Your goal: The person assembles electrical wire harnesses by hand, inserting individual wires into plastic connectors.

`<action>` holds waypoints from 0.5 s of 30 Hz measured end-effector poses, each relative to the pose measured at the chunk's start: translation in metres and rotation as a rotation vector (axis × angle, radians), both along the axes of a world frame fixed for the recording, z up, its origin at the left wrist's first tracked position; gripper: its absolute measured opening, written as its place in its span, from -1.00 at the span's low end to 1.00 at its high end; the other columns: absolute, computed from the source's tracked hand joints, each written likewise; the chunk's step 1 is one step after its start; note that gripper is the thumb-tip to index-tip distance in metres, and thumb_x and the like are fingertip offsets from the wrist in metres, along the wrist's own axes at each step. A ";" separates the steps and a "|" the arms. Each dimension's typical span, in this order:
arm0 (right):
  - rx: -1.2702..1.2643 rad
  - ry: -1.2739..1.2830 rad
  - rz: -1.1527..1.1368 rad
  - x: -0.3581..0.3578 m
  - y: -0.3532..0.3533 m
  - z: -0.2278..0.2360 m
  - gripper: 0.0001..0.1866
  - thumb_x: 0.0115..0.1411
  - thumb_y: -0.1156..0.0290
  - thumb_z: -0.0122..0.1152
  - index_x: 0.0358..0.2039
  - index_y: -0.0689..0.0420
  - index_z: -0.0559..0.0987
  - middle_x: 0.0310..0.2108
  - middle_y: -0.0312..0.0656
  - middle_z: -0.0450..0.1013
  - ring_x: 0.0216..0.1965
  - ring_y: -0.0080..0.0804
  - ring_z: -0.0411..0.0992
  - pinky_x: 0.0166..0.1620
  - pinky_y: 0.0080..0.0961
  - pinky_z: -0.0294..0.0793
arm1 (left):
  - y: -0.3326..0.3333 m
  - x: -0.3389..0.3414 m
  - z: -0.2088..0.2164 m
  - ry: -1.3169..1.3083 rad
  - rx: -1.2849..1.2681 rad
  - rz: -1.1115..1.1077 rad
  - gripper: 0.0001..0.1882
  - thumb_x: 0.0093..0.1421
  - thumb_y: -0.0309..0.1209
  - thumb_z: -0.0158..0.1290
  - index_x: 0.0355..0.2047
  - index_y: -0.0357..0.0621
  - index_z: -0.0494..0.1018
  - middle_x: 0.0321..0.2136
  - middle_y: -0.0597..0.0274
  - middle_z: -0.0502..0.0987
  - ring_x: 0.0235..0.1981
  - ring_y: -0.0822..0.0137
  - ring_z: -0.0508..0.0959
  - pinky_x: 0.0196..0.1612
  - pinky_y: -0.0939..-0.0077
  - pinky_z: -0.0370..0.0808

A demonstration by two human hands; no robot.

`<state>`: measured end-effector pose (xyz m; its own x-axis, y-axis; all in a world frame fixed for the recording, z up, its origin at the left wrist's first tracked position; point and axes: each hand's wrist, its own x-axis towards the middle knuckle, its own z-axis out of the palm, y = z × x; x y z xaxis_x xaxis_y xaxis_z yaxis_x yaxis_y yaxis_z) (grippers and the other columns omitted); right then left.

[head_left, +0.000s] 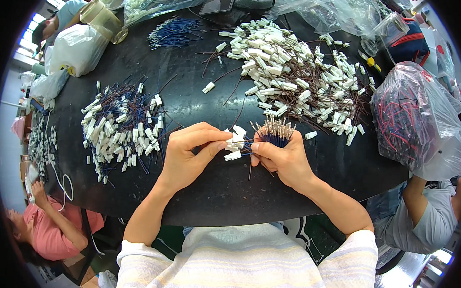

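My right hand (287, 155) is closed around a bundle of blue wires (277, 140) whose metal terminal ends point up and away from me. With thumb and fingertips pinched, my left hand (196, 149) grips a white connector (235, 141) just left of the bundle. A few more white connectors cluster at that spot, one (232, 156) lying lower. Thin wires run between the connectors and my right fingers; which wire enters which housing is too small to tell.
A large heap of white connectors on brown wires (273, 69) lies beyond my hands. Left is a pile with blue wires (122, 127); farther back, loose blue wires (174, 33). A plastic bag of red wires (411, 120) stands right. People sit at both sides.
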<state>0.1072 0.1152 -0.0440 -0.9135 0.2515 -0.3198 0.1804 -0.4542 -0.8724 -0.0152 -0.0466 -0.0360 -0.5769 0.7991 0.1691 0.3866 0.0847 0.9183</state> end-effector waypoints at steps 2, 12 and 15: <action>-0.002 0.008 -0.005 0.000 -0.001 0.000 -0.97 0.04 0.58 0.10 -0.47 0.26 0.46 -0.68 -0.18 0.41 -0.78 -0.74 0.15 -0.74 -0.75 0.00 | 0.001 0.001 0.000 0.034 0.010 0.006 -0.84 -0.03 -0.65 0.09 -0.38 -0.31 0.52 -0.51 0.15 0.52 -0.50 0.42 0.51 -0.44 0.65 0.39; 0.055 0.010 0.022 0.001 -0.001 0.000 -0.96 0.03 0.61 0.11 -0.45 0.28 0.46 -0.68 -0.14 0.42 -0.77 -0.73 0.17 -0.73 -0.76 -0.02 | 0.001 0.002 -0.002 0.014 0.050 0.018 -0.83 -0.05 -0.66 0.09 -0.38 -0.31 0.52 -0.49 0.14 0.52 -0.48 0.38 0.52 -0.41 0.64 0.42; 0.128 0.040 0.048 0.000 -0.001 -0.004 -0.95 0.02 0.58 0.14 -0.46 0.26 0.48 -0.68 -0.19 0.42 -0.76 -0.74 0.18 -0.73 -0.77 0.03 | 0.002 0.001 -0.004 0.051 0.065 0.000 -0.83 -0.05 -0.66 0.09 -0.38 -0.30 0.52 -0.48 0.14 0.52 -0.48 0.39 0.52 -0.42 0.64 0.42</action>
<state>0.1074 0.1144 -0.0479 -0.9370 0.2433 -0.2507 0.1629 -0.3306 -0.9296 -0.0139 -0.0444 -0.0397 -0.5663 0.7853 0.2501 0.4329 0.0252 0.9011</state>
